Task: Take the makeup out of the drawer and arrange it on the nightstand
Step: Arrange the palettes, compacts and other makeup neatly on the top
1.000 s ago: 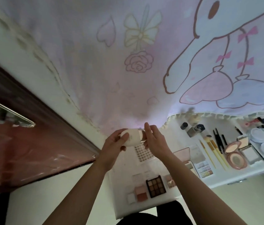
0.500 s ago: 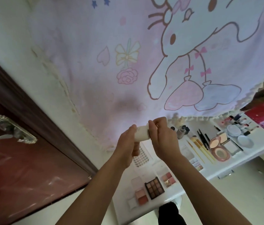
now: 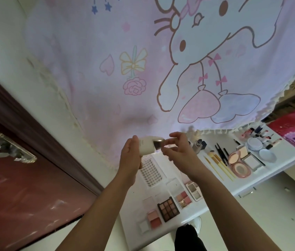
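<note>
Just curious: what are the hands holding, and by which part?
The left hand grips a white bottle round its body; the right hand has fingertips at its silver cap, grip unclear.

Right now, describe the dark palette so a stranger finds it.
Find the white nightstand under the cartoon cloth. At its near end, a row of palettes lies flat. The dark palette is the only one with a black case and nine brown pans.
</note>
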Motion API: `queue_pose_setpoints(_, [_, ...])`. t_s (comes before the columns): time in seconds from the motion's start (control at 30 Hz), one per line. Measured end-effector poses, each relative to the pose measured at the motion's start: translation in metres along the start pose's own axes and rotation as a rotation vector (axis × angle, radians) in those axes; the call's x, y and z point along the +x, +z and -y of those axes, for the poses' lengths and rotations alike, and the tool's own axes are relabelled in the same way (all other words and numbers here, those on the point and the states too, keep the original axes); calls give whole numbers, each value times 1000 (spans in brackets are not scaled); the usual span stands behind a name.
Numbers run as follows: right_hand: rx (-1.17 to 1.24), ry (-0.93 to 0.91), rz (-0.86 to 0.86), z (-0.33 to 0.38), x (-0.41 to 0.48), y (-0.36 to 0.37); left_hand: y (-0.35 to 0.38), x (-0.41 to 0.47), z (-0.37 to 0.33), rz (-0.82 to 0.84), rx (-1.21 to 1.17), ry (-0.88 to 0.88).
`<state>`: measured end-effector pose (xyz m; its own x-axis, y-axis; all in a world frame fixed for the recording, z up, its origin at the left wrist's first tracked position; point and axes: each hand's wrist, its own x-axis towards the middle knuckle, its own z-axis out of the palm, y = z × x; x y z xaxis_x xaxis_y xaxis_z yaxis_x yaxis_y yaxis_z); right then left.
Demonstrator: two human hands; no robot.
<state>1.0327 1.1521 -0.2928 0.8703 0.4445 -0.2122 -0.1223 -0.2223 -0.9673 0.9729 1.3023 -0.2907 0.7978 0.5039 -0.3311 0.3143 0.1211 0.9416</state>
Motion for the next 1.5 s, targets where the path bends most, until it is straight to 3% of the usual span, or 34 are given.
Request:
queue_pose_setpoints(0.13, [277, 193, 1, 3, -1, -1, 5, 0, 4, 10, 66, 113])
queue_pose_setpoints(0.2, [200, 259, -18, 5, -2, -1, 7, -1, 4, 27, 105, 167])
queue_pose_setpoints(0.37, [153, 85, 94, -1, -3, -10, 7, -1, 9, 53, 138, 169])
queue_pose_setpoints(0.57, [80, 283, 189, 5, -2, -13, 9, 0, 13, 51, 121, 156])
queue_pose_setpoints(0.67, [125, 220, 192, 2, -1, -15, 10, 5, 16, 41, 81, 135])
queue_pose_setpoints(0.77, [251, 158, 185, -3, 0, -21, 9, 11, 18, 47, -11, -14])
queue_pose_setpoints(0.97, [248, 46, 32, -10, 5, -36, 19, 26, 31, 106, -194, -200])
queue_pose_setpoints(1.2, [378, 133, -26, -21, 22, -54, 44, 44, 38, 135, -241, -242])
queue_pose_setpoints(1.4, [751, 238, -223, -57, 44, -81, 60, 63, 64, 164, -289, -296])
queue_pose_setpoints(1.5, [779, 304, -295, -76, 52, -105, 63, 72, 82, 199, -237, -307])
